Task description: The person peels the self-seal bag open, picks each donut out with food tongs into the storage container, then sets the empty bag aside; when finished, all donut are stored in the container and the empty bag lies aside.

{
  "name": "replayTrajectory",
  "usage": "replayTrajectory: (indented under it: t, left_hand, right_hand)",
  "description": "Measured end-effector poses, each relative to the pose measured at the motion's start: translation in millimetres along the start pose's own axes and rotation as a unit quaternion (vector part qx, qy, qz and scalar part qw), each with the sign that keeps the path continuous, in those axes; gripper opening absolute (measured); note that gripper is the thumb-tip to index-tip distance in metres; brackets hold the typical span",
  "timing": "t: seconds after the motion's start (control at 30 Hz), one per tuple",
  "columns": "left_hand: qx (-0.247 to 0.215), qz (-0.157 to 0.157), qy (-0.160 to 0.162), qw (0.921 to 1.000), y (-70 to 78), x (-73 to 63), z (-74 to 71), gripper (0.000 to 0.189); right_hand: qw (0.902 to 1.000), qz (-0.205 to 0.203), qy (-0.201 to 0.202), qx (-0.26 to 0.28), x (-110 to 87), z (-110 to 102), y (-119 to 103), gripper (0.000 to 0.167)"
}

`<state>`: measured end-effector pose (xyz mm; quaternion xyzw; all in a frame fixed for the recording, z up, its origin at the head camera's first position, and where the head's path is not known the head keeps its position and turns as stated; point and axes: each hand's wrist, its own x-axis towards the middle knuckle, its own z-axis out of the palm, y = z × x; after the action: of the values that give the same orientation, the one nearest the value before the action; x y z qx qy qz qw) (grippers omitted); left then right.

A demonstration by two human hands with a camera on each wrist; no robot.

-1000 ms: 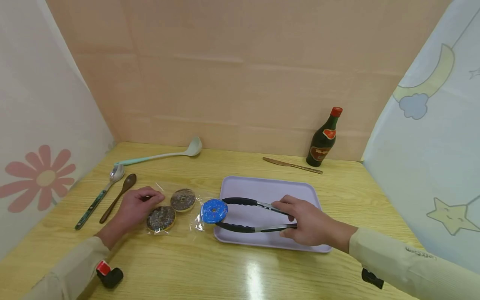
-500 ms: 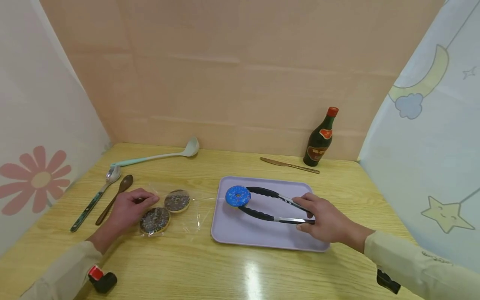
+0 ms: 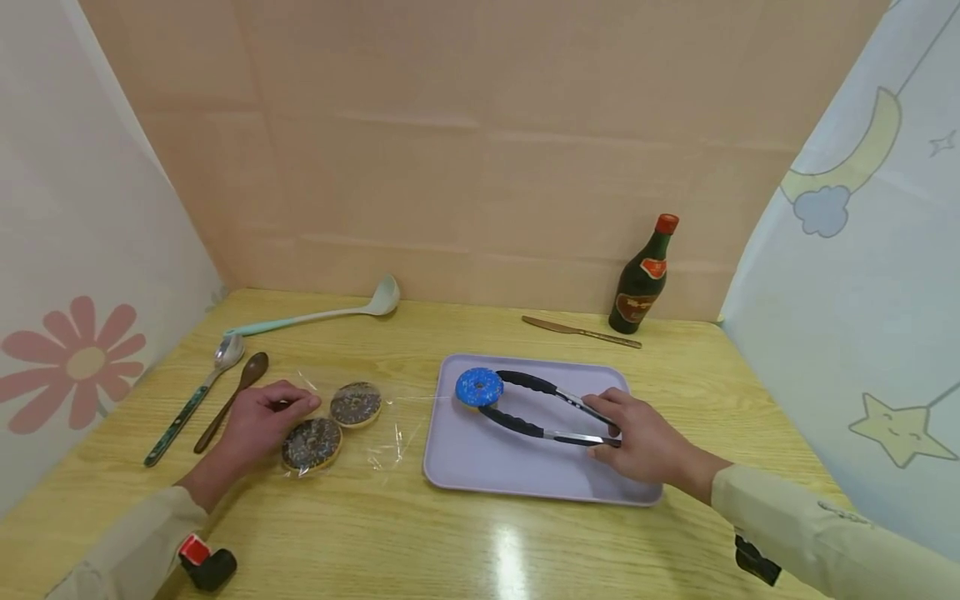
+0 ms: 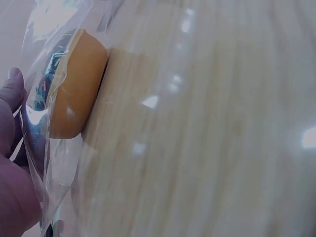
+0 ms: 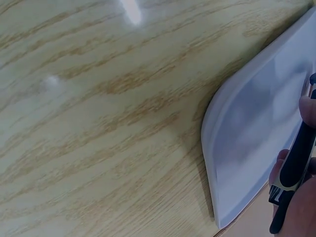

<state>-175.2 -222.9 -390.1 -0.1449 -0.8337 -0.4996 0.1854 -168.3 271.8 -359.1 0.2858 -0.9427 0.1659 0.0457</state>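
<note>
In the head view my right hand [image 3: 641, 435] grips black-and-silver tongs [image 3: 525, 427] over a lilac tray [image 3: 468, 467]. A blue sprinkled donut [image 3: 478, 387] sits at the tongs' tips, above the tray's left part; whether it touches the tray I cannot tell. At the left, my left hand [image 3: 258, 425] pinches the edge of a clear plastic bag [image 3: 393, 446]. Two chocolate donuts lie in the bag, a front one [image 3: 312, 444] beside my fingers and a back one [image 3: 356, 406]. The left wrist view shows the front donut's tan side [image 4: 81, 84] through the plastic.
Left of my left hand lie a brown wooden spoon [image 3: 232, 400] and a metal spoon [image 3: 191, 408] with a patterned handle. A ladle [image 3: 322, 312] rests at the back left. Behind the tray are a bronze-coloured knife [image 3: 581, 331] and a dark bottle [image 3: 641, 283] with a red cap.
The blue donut has gone from the bag's right end to over the tray, carried rightward by the tongs. My left hand has stayed at the bag.
</note>
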Motion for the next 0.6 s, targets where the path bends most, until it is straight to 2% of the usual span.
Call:
replayTrajectory:
  t: [0.37,0.5,0.6]
  left_hand:
    - [-0.015,0.003,0.008,0.9999,-1.6,0.2,0.9,0.007]
    - [-0.014,0.005,0.008,0.9999,-1.1,0.1,1.2,0.006]
    - [-0.01,0.006,0.01,0.9999,-1.2,-0.3,1.4,0.005]
  right_hand:
    - [0.9998,0.018,-0.011,0.001,3.3,2.0,0.4,0.056]
    - [0.9992,0.034,-0.022,0.005,2.9,1.9,1.2,0.059]
    - [0.9992,0.037,-0.015,0.007,2.7,1.7,0.4,0.062]
